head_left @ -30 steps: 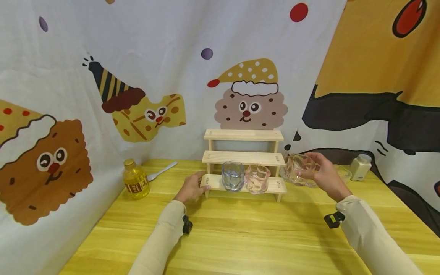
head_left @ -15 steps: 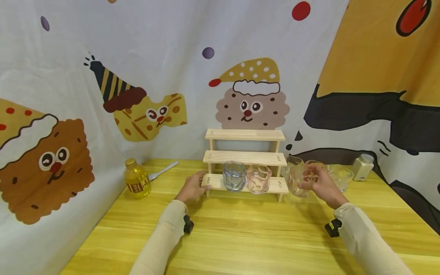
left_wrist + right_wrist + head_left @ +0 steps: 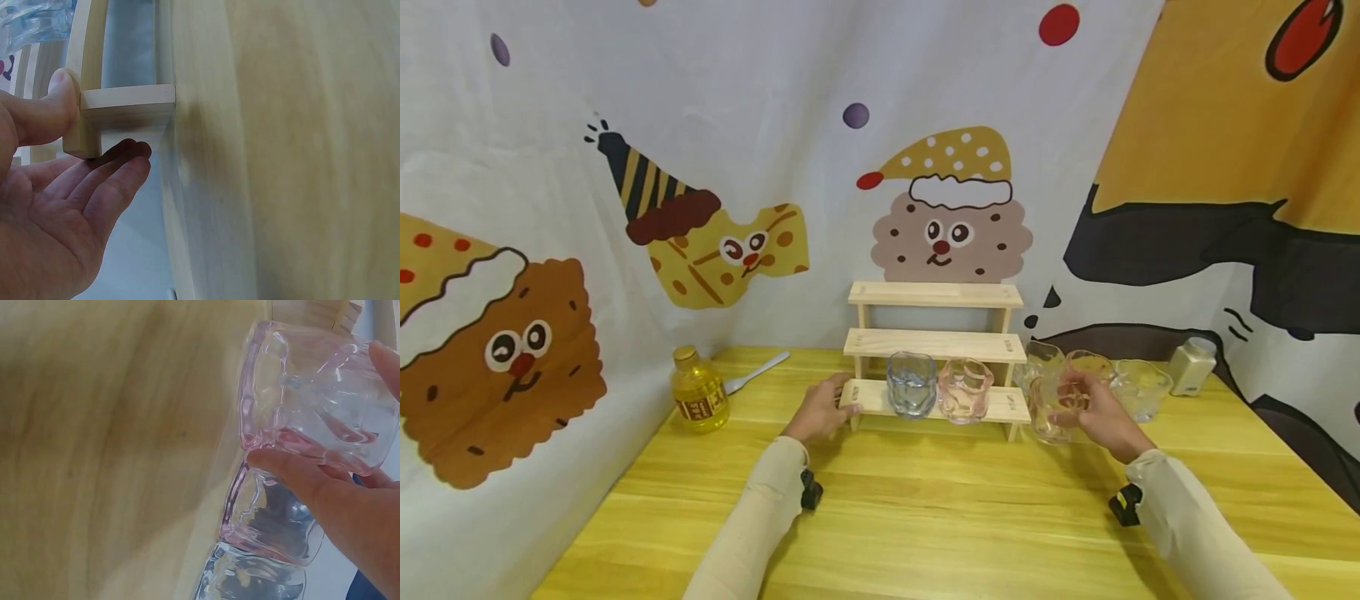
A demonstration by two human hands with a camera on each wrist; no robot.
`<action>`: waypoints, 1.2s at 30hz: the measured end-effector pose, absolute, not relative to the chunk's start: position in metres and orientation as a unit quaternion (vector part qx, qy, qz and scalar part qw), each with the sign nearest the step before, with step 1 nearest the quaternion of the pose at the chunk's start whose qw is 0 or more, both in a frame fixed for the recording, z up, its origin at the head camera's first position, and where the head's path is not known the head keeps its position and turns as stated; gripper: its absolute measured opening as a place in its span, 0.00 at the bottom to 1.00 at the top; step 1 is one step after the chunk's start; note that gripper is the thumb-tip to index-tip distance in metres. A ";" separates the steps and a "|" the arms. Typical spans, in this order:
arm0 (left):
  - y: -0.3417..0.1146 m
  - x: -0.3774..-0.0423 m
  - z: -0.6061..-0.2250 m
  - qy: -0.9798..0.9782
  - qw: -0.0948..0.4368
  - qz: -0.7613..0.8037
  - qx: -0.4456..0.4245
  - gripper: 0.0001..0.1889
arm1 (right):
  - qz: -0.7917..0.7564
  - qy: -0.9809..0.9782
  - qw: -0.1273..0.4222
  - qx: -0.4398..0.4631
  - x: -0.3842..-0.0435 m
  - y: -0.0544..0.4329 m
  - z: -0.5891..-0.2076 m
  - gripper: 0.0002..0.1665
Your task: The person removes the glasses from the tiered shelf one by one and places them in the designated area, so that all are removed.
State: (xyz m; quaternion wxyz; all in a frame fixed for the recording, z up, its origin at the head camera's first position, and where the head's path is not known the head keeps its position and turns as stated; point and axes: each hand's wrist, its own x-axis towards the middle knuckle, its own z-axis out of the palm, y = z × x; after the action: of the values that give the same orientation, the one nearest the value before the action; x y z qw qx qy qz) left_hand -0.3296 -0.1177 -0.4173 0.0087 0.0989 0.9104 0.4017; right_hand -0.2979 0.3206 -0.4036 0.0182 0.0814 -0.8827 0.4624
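My left hand [image 3: 818, 408] grips the left end of the wooden tiered shelf [image 3: 936, 343] at its lowest step; in the left wrist view the thumb presses on the board [image 3: 84, 69] and the other fingers lie beneath it. A blue-tinted glass [image 3: 912, 385] and a pink glass [image 3: 966, 392] stand upright side by side on that step. Right of the shelf, my right hand [image 3: 1103, 421] holds another pink glass [image 3: 312, 394], thumb and fingers on opposite sides. Whether its base touches the table cannot be told. A second pink glass [image 3: 269, 519] is close beside it.
Behind the right hand stand a clear glass [image 3: 1043, 357] and, farther right, another clear glass [image 3: 1142, 388]. A white-filled jar [image 3: 1192, 367] is at the back right. On the left are a yellow bottle [image 3: 698, 392] and a white plastic utensil [image 3: 758, 372]. A printed cloth hangs behind.
My right hand has lowered the pink glass and brought it nearer, turning it from tilted to upright beside the shelf. The left hand stays on the shelf.
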 end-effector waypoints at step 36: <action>-0.117 -0.329 -0.416 0.909 0.014 0.406 0.091 0.33 | 0.398 -0.899 0.112 0.145 -0.276 0.241 -0.371 0.45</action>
State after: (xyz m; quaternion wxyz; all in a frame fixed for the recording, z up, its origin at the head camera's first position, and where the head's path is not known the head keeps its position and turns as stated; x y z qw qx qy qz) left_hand -0.3290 -0.1166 -0.4161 0.0138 0.0914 0.9093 0.4058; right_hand -0.2760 0.2414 -0.3715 0.1117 0.1449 -0.8988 0.3983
